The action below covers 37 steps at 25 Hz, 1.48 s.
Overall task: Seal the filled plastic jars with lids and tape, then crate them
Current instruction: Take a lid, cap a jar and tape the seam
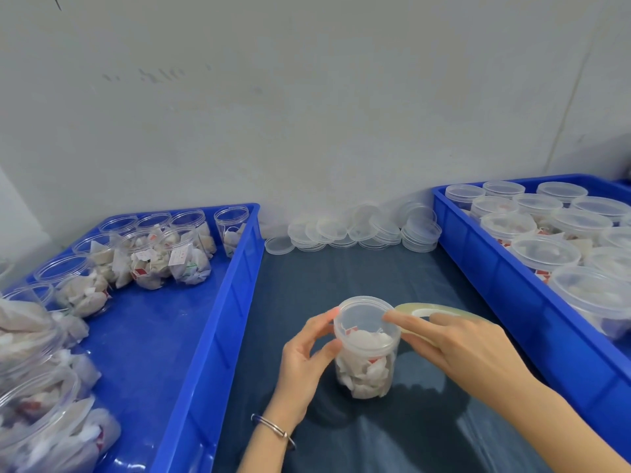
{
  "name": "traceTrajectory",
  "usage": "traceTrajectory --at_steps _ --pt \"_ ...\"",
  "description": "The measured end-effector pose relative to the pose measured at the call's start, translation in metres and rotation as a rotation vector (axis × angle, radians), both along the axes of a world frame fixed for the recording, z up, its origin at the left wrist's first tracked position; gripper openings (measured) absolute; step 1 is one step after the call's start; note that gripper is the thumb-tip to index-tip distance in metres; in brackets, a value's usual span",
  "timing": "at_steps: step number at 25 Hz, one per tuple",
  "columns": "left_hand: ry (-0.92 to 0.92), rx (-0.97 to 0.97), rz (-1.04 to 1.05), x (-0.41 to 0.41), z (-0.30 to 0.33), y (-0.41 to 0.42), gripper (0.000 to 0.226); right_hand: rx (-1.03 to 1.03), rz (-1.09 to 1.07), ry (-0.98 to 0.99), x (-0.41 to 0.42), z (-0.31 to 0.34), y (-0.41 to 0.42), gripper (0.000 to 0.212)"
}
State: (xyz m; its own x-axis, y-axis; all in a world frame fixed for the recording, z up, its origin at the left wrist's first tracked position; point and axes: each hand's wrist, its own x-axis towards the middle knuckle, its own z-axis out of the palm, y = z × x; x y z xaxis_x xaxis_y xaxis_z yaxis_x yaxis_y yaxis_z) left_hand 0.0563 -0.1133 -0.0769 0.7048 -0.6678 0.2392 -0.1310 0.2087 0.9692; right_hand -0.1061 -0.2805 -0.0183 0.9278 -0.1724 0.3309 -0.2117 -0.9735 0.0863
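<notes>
A clear plastic jar [365, 367] filled with white sachets stands upright on the dark table between two blue crates, with a clear lid [362, 317] on top. My left hand [309, 349] grips the lid's rim from the left with thumb and fingers. My right hand [454, 343] holds a roll of clear tape [444, 310] right of the jar, its thumb tip touching the lid's right edge. The left blue crate [205, 336] holds several open filled jars [150, 261]. The right blue crate [512, 291] holds several lidded jars [543, 256].
A pile of loose clear lids [355, 230] lies against the wall at the back of the table. The dark table cover [341, 274] runs between the crates. A bangle sits on my left wrist.
</notes>
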Motion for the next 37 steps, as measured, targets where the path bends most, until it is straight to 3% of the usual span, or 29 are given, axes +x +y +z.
traceTrajectory --at_steps 3,8,14,18,20,22,24,26,31,37 --pt "-0.043 0.049 -0.013 0.012 0.011 0.001 0.037 0.023 -0.015 0.065 0.003 -0.004 -0.002 0.058" --pt "-0.194 0.071 -0.046 0.027 0.030 -0.002 0.045 0.085 -0.037 -0.022 0.012 0.006 -0.002 0.057" --pt "-0.547 0.220 0.212 0.000 0.023 -0.001 0.063 0.095 -0.013 -0.081 0.016 0.013 0.011 0.049" --pt "-0.303 0.272 -0.098 -0.017 0.041 0.011 0.056 0.079 -0.014 -0.055 0.016 0.012 0.011 0.051" --pt "-0.380 0.497 -0.120 -0.026 0.050 -0.001 0.079 0.066 -0.025 -0.060 0.018 0.012 0.008 0.057" --pt "-0.487 0.628 0.033 -0.024 0.055 -0.023 0.099 0.099 0.010 -0.047 0.016 0.008 0.003 0.056" --pt "-0.557 0.612 0.038 -0.013 0.060 -0.040 0.096 0.213 0.040 0.020 0.015 0.002 -0.010 0.052" --pt "-0.573 0.587 -0.076 0.005 0.063 -0.052 0.093 0.285 0.050 0.080 0.018 0.006 -0.027 0.063" --pt "-0.603 0.603 -0.348 0.044 0.071 -0.067 0.087 0.227 -0.072 0.271 0.030 0.021 -0.065 0.078" --pt "-0.724 0.710 -0.490 0.069 0.084 -0.066 0.083 0.020 0.003 0.329 0.024 0.040 -0.082 0.035"
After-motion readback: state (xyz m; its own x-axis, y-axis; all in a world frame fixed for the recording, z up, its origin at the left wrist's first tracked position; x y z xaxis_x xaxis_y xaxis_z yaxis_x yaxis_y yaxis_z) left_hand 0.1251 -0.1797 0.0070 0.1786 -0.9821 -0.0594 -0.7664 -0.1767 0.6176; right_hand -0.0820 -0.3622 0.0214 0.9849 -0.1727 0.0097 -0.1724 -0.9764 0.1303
